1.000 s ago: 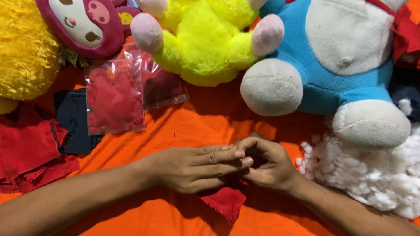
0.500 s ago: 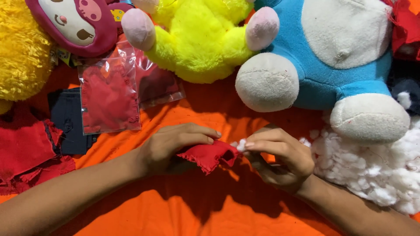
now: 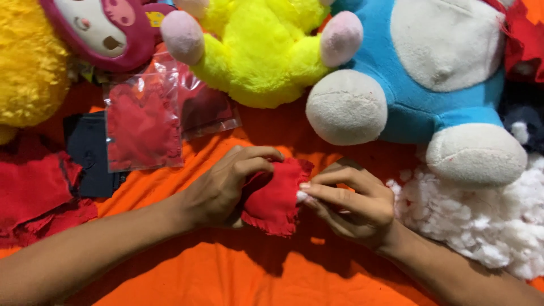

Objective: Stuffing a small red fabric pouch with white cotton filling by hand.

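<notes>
**Listener:** What are my hands on?

**Describer:** Your left hand (image 3: 226,187) is curled closed around a small red felt pouch (image 3: 275,198), thumb under, fingers over its top edge. Your right hand (image 3: 354,207) pinches a tuft of white stuffing (image 3: 301,196) narrowly between thumb and forefinger, right at the pouch's open side.

**Listener:** Has anything changed?

**Describer:** Yes. A second ago both hands lay flat together, with the pouch mostly hidden beneath them. You have since lifted it and turned its open edge toward your right fingertips, and it looks plumper, so I judge the filling is going in.

**Listener:** What lies around the grip?

**Describer:** Just past your right wrist sits a loose heap of white stuffing (image 3: 481,221). Beyond your left knuckles lies a clear rectangular plastic bag (image 3: 141,124) holding red felt pieces, with a second clear bag (image 3: 207,110) tucked partly behind it; I see no label on either. A dark blue fabric piece (image 3: 88,150) lies beside them, and red felt scraps (image 3: 34,192) outside your left forearm. Beyond everything are a yellow plush toy (image 3: 260,51), a blue and white plush toy (image 3: 419,85) and a maroon-faced plush toy (image 3: 102,28), all on an orange cloth (image 3: 226,277).
</notes>
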